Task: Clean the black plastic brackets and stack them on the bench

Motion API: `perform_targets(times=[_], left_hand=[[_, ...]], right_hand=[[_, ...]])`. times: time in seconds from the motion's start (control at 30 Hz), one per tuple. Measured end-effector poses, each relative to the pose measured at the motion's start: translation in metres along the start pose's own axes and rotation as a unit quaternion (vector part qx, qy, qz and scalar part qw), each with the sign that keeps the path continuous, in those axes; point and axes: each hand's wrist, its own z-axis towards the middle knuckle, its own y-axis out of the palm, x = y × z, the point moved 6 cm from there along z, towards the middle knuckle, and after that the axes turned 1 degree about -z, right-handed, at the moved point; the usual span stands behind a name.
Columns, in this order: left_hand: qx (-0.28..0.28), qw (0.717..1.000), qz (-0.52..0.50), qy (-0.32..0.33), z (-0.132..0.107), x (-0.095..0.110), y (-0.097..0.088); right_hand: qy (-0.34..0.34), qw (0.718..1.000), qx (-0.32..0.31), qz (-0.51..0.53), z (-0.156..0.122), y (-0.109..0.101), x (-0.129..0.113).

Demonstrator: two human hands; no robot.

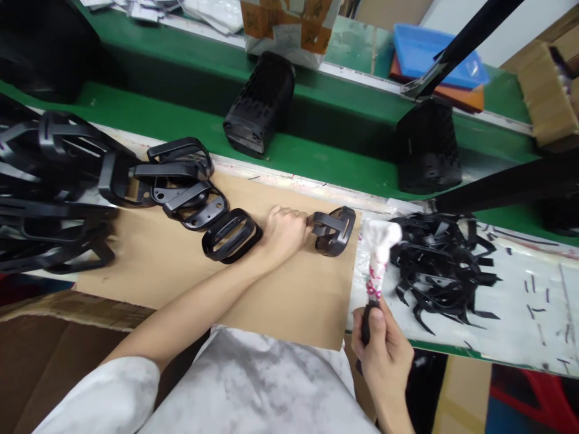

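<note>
My left hand [287, 229] is closed at the near end of a black plastic frame [335, 232], which lies on its side on a brown cardboard sheet [289, 301]. The fingers hide the end they grip. In my right hand [384, 349] is a hammer [376, 274], held upright by its dark handle; its head and upper shaft are wrapped in white with pink marks. The hammer's head is to the right of the frame, apart from it. Next to my left wrist lies another black oval frame [231, 235], with several more overlapping to its left.
A heap of black frames [54, 187] fills the left side. Right of the cardboard lies a pile of thin black plastic strips [446, 265]. Black perforated housings [260, 105] stand on the green conveyor belt [325, 163]. Beyond are a taped box [289, 27] and a blue tray [434, 51].
</note>
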Motion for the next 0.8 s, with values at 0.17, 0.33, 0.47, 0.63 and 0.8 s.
perform_targets(times=[0.17, 0.33, 0.47, 0.63, 0.8], left_hand=[[0.007, 1.0, 0.002, 0.002, -0.001, -0.001, 0.001], [0.003, 1.0, 0.001, 0.005, -0.002, 0.001, -0.001], [0.001, 1.0, 0.002, 0.005, -0.002, 0.001, -0.003], [0.015, 1.0, 0.004, 0.014, -0.002, -0.001, -0.003], [0.02, 1.0, 0.011, 0.018, -0.002, 0.001, -0.004]], right_hand=[[0.049, 0.989, -0.137, -0.018, 0.004, 0.022, 0.01], [0.012, 1.0, -0.024, -0.013, 0.005, 0.006, 0.006], [0.005, 0.998, -0.066, -0.02, 0.003, 0.016, 0.009], [0.052, 0.994, -0.099, 0.018, 0.006, 0.017, 0.017], [0.008, 0.997, -0.07, 0.018, 0.005, 0.016, 0.017]])
